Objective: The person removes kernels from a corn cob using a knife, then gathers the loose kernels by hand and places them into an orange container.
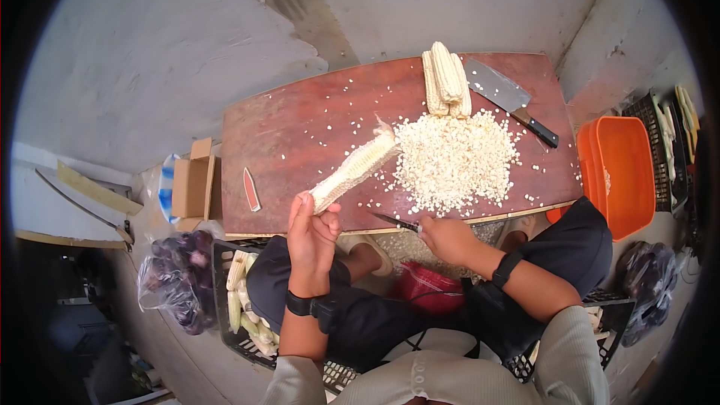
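Observation:
My left hand (311, 232) holds a corn cob (354, 168) by its lower end, the cob slanting up and right over the red-brown table (285, 127). My right hand (448, 240) is closed on the handle of a small knife (393, 220), whose blade points left at the table's front edge. A heap of loose white kernels (454, 161) lies just right of the cob. Behind the heap are several stacked corn cobs (448, 81), and a cleaver (510, 99) lies to their right. A small red, white-edged object (250, 190) rests on the table's left part.
Orange tubs (631, 172) stand right of the table, an open cardboard box (193, 184) left of it. A black crate (225, 270) with corn is at lower left. Plastic bags of dark produce (180, 277) lie on both sides. A red bag (426, 289) sits between the legs.

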Action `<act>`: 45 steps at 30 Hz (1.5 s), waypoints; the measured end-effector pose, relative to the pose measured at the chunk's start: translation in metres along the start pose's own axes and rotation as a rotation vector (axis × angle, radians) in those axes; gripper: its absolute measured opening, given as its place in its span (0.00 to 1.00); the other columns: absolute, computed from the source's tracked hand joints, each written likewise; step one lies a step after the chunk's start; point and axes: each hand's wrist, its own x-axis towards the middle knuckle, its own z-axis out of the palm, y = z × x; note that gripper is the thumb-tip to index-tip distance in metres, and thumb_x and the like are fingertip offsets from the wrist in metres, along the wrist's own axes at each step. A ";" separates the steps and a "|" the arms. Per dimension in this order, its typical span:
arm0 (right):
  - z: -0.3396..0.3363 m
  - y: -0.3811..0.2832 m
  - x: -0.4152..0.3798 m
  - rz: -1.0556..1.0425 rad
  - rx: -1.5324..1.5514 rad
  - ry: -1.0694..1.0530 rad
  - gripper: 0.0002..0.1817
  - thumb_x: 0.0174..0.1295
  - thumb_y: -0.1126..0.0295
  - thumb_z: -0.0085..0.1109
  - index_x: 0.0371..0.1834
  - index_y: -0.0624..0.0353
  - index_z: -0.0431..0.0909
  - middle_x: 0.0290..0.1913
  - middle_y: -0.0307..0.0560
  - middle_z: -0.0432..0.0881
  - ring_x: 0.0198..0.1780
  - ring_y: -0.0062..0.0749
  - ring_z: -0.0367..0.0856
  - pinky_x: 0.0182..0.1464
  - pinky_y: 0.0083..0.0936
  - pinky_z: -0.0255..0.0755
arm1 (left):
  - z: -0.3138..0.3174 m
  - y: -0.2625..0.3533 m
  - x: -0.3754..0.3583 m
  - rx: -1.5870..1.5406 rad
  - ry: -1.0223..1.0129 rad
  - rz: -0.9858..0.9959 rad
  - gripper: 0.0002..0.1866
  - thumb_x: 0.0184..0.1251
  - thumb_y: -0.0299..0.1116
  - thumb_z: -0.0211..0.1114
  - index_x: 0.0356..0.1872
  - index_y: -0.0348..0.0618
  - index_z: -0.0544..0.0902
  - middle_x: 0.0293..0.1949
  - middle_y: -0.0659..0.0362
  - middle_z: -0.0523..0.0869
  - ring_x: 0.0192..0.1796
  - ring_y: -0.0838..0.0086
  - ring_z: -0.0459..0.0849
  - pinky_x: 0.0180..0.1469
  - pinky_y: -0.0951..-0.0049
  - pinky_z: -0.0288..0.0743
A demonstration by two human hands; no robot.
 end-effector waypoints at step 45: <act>-0.046 0.011 -0.031 0.129 0.226 0.513 0.15 0.61 0.60 0.59 0.36 0.63 0.73 0.29 0.60 0.82 0.35 0.57 0.82 0.37 0.48 0.74 | 0.154 -0.017 -0.046 0.971 -1.231 -0.552 0.22 0.75 0.43 0.55 0.63 0.42 0.73 0.41 0.58 0.85 0.42 0.80 0.83 0.42 0.79 0.76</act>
